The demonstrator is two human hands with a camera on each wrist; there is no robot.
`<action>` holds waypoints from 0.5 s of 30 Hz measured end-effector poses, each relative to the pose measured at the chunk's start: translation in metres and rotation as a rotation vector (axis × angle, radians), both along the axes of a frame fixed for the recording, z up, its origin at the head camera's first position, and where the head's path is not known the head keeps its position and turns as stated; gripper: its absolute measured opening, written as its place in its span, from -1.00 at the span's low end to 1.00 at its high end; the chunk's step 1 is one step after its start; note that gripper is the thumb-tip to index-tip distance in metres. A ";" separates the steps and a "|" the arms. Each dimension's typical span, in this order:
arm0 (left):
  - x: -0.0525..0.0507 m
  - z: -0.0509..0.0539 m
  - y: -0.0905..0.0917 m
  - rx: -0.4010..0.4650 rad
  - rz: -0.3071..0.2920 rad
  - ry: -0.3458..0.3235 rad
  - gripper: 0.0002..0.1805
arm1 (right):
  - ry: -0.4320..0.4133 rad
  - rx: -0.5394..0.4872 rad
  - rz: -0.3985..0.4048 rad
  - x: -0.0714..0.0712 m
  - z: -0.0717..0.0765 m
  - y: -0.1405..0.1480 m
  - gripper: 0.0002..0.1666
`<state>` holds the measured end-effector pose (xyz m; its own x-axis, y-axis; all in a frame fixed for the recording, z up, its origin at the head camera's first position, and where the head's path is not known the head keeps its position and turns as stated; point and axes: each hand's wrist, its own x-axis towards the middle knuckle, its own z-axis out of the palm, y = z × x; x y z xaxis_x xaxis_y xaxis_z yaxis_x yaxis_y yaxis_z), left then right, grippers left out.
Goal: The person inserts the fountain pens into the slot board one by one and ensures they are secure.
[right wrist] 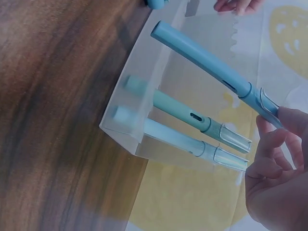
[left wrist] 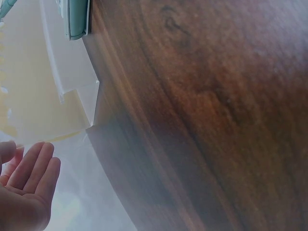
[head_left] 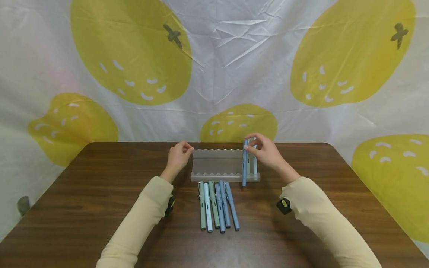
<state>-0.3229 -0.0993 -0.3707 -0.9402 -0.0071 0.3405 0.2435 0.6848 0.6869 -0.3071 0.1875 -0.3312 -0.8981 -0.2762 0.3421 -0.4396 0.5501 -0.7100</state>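
My right hand [head_left: 266, 152] pinches a blue pen [right wrist: 202, 60] by its clipped cap end. The pen stands nearly upright, its lower end in front of the clear pen rack [head_left: 216, 163]. Inside the rack's right end lean a green pen [right wrist: 180, 109] and a pale blue pen [right wrist: 175, 137], side by side with clips up. At the rack's upper left corner, my left hand [head_left: 178, 156] pinches the edge between thumb and forefinger; its other fingers [left wrist: 41, 168] show loosely bent in the left wrist view.
In front of the rack lies a row of several pens: green pens [head_left: 202, 208], a pale blue one [head_left: 208, 212] and blue ones [head_left: 220, 212]. The wooden table [head_left: 100, 208] ends just behind the rack, against a lemon-print curtain [head_left: 214, 82].
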 end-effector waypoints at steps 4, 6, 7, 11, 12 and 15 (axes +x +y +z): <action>0.000 0.000 0.000 0.007 -0.002 -0.009 -0.80 | 0.035 -0.027 -0.011 -0.003 0.001 -0.001 -0.69; 0.000 0.001 0.000 0.011 -0.003 -0.010 -0.80 | 0.038 -0.052 -0.017 0.005 0.009 -0.005 -0.69; 0.000 0.001 0.000 0.012 -0.004 -0.012 -0.80 | 0.045 -0.062 -0.020 0.005 0.010 -0.006 -0.69; 0.000 0.000 0.000 0.014 -0.006 -0.018 -0.80 | 0.055 -0.083 -0.046 0.004 0.012 -0.007 -0.68; 0.000 0.000 -0.001 0.012 -0.006 -0.020 -0.79 | 0.071 -0.086 -0.050 0.001 0.009 -0.005 -0.68; -0.001 0.000 -0.001 0.010 -0.002 -0.019 -0.79 | 0.116 -0.096 -0.060 -0.005 0.005 -0.004 -0.67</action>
